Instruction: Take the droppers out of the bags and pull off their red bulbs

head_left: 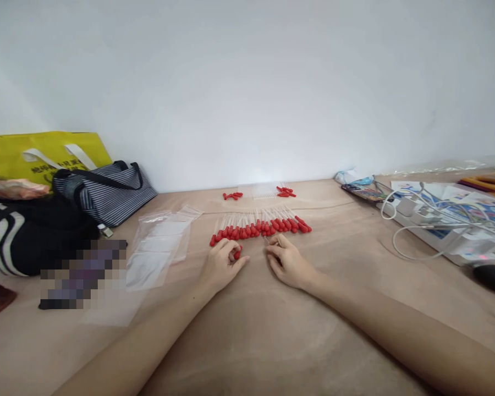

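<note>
My left hand (223,265) is curled round a red rubber bulb (238,253), its thumb stretched out to the right. Opposite it, my right hand (286,260) pinches a thin clear tube (266,240) whose tip shows past the fingers. Just beyond both hands lies a row of droppers (253,228), red bulbs towards me and clear tubes pointing at the wall. Farther back are a small heap of loose red bulbs (233,196) and a second red cluster (286,191), with thin clear tubes (264,195) between them.
Clear plastic bags (157,247) lie flat on the left, near a striped bag (111,190), a black bag (37,236) and a yellow bag (58,146). On the right are white cables (416,256), a power strip (457,250) and a black mouse (493,279). A wall (247,99) bounds the back.
</note>
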